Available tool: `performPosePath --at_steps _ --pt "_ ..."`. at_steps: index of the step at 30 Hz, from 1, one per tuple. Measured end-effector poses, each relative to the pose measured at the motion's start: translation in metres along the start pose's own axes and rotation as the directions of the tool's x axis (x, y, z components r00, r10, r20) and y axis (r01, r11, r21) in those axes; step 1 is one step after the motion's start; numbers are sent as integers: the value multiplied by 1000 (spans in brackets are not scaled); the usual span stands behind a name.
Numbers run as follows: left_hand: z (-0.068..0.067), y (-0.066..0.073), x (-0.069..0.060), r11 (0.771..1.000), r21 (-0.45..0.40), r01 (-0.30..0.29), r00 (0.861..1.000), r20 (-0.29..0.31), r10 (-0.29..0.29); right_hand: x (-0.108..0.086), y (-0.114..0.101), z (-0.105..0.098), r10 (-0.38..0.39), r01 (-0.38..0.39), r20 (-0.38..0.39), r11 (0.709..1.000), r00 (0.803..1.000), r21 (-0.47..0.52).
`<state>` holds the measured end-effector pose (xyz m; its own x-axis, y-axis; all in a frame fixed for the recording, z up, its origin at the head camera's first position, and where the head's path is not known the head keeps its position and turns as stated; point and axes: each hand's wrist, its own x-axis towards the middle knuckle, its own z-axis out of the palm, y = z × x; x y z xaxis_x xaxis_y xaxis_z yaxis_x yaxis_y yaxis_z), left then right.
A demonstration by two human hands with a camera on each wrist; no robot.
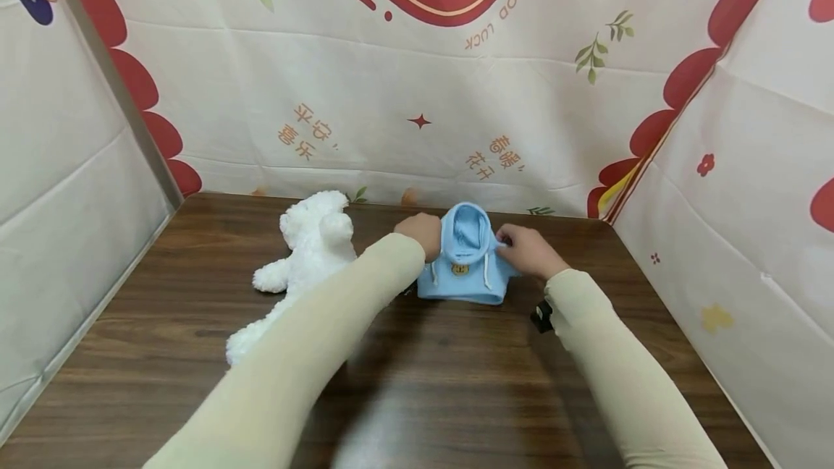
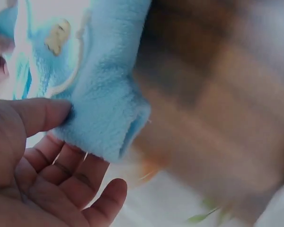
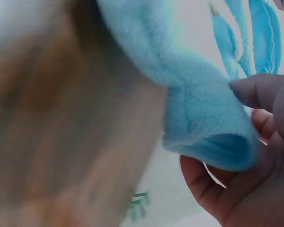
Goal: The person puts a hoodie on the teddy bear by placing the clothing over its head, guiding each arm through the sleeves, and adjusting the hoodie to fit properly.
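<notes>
A small light-blue hooded top (image 1: 465,255) with white drawstrings and a brown bear badge (image 1: 460,268) hangs upright between both hands near the table's back edge. The left hand (image 1: 420,234) pinches its shoulder at the left; in the left wrist view the thumb lies on the fleece (image 2: 102,109) above a short sleeve, with fingers behind. On the other side the right hand (image 1: 529,248) pinches the top by the other sleeve (image 3: 203,123), whose round cuff opening faces the right wrist camera. Left of the top, a white plush toy (image 1: 313,244) lies on the table, partly hidden behind the left forearm.
The dark wooden table (image 1: 443,382) is bounded by a printed white cloth (image 1: 391,78) at the back and by white cloth walls on the left and right. A black object (image 1: 542,316) shows at the right wrist.
</notes>
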<state>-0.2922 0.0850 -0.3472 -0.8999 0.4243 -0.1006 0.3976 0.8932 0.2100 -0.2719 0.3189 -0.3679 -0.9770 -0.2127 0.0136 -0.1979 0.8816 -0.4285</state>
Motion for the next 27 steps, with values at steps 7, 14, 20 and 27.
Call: performPosePath --at_steps 7,14,20,27 --pt "-79 -2 -39 989 20 -143 966 -214 144 -1 -36 -51 -32 58 -225 992 974 111" --pt "-153 -39 -78 961 -106 -254 939 -263 220 -3 -103 -91 -22 109 -321 961 947 256" --pt "-190 -96 -108 954 -135 -266 948 -215 234 13 -160 -90 -117 222 -305 914 945 339" --pt "-196 -180 -149 947 -226 -229 972 -96 212 31 -229 -53 -250 336 -260 863 933 377"
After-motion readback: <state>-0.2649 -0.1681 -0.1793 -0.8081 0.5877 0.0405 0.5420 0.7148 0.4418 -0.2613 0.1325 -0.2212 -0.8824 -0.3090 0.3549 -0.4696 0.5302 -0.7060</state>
